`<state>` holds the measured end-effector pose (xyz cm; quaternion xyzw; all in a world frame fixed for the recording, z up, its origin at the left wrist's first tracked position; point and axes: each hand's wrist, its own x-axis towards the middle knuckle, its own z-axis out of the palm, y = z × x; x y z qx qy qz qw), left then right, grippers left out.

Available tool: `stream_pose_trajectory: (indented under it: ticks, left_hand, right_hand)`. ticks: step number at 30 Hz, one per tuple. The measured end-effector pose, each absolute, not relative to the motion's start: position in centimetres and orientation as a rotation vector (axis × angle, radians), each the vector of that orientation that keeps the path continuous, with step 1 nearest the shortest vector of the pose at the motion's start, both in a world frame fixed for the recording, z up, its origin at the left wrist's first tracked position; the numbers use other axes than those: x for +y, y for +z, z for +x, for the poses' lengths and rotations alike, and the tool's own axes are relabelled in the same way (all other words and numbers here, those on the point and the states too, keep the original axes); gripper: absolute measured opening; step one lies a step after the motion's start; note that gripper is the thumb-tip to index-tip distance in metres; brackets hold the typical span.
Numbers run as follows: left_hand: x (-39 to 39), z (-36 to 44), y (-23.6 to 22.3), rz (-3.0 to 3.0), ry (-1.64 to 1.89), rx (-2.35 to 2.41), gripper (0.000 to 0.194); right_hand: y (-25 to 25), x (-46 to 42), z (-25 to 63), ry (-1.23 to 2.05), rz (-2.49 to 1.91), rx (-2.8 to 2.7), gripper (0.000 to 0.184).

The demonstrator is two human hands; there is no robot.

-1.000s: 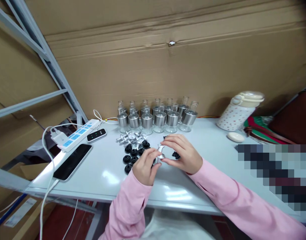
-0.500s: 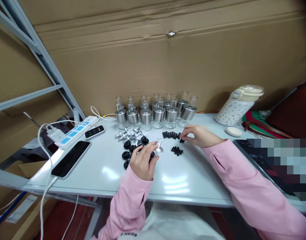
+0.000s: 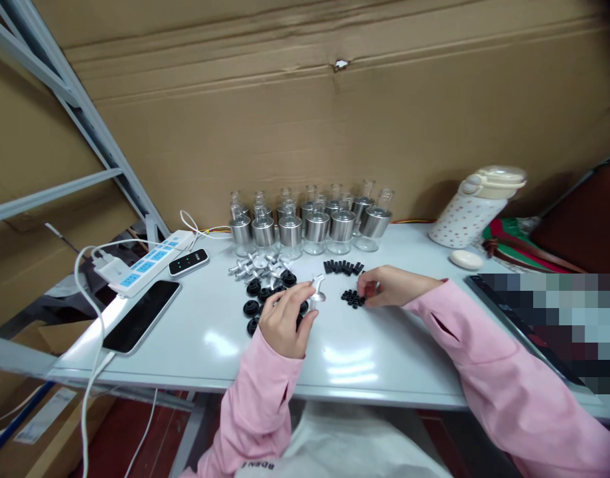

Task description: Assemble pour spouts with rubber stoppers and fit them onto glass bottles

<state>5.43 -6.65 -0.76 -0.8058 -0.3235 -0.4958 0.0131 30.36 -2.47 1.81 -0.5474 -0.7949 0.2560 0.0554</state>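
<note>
My left hand (image 3: 286,320) pinches a silver pour spout (image 3: 317,297) between thumb and fingers, its wide flange and narrow tip showing. Below and behind that hand lie several black ribbed stoppers (image 3: 251,308), partly covered by the fingers. Thumb and fingertips of my right hand (image 3: 381,286) are closed at the right edge of a cluster of small black caps (image 3: 352,298), on one of the pieces. Just above that cluster, short black tubes (image 3: 343,267) lie in a row. More silver spouts (image 3: 257,267) are heaped left of centre.
Glass bottles with metal bands (image 3: 291,231) stand in rows along the cardboard wall (image 3: 265,133). At left are a power strip (image 3: 150,264), a small black device (image 3: 188,262) and a phone (image 3: 142,317). A dotted flask (image 3: 476,206) and a white oval object (image 3: 466,259) are at right.
My right hand left the spout, went right to the row of black tubes, then came down to the small black caps. My left hand kept hold of the spout.
</note>
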Motion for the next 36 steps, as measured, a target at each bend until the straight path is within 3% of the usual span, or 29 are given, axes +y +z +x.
stream_pose_trajectory:
  ticks: [6, 11, 19, 36]
  left_hand:
    - [-6.6, 5.4, -0.8, -2.528, -1.566, -1.000, 0.025]
    - [-6.7, 5.5, -0.9, -2.559, -1.593, -0.994, 0.027]
    - [-6.7, 5.6, -0.9, -2.541, -1.601, -1.027, 0.025]
    - [-6.8, 5.6, -0.9, -2.563, -1.573, -1.055, 0.027]
  right_hand:
    - [2.4, -2.7, 30.3, 0.764, -1.606, -2.374, 0.010]
    - [3.3, -3.4, 28.4, 0.862, -1.249, -2.131, 0.018]
    - [2.3, -3.8, 24.6, 0.269, -0.964, -1.974, 0.018]
    - [1.9, -4.9, 23.7, 0.121, -0.859, -1.839, 0.017]
